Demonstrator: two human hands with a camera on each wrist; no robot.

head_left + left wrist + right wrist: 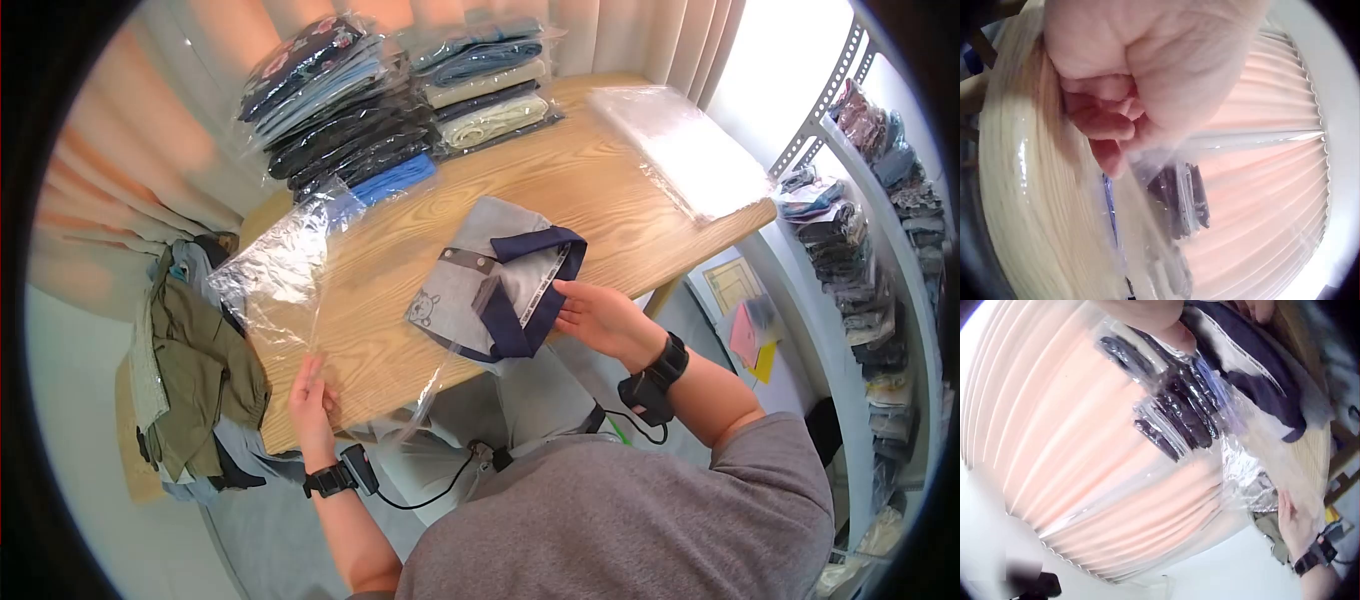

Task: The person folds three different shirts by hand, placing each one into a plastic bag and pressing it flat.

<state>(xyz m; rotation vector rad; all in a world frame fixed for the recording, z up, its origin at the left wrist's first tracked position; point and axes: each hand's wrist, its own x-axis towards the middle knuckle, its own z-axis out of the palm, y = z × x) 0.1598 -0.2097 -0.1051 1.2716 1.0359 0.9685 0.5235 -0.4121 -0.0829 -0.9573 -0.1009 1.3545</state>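
Note:
A folded grey polo shirt (505,215) with a navy collar and a small bear print lies near the table's front edge. My right hand (605,322) pinches its collar edge, thumb on one face and fingers on the other. To the left, a clear plastic bag (275,265) spreads over the table's left side, crinkled and shiny. My left hand (313,400), at the front left of the table, pinches the bag's near edge. In the left wrist view, that hand (1166,69) has its fingers curled, with the clear film running away from the fingertips.
Bagged folded clothes (345,120) stand in two piles at the back of the wooden table (380,270). A stack of clear bags (685,150) lies at the right. Loose clothes (200,350) heap up at the left. Shelves of garments (850,250) rise on the right.

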